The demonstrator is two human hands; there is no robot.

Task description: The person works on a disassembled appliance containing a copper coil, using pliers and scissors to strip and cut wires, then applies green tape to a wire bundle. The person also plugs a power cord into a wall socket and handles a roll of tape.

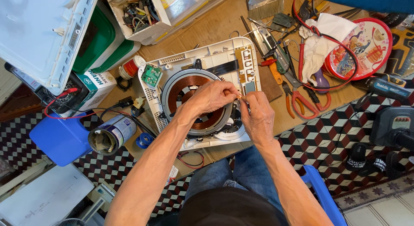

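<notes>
While the opened white cooker base (202, 58) lay mid-bench, both hands met over its copper coil (181, 86) — left hand (211, 96) and right hand (258, 116) fingers pinched shut on a small orange wire end (239, 96).

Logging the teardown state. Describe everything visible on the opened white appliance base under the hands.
The opened appliance base is a white plastic shell lying flat on a brown board, insides facing up. A round copper-coloured coil in a grey ring fills its middle. A small green circuit board sits at its left corner, a long tan board along its right edge, a black ribbon cable between. The left hand and right hand meet over its right side, pinching something small; both hide part of it.
</notes>
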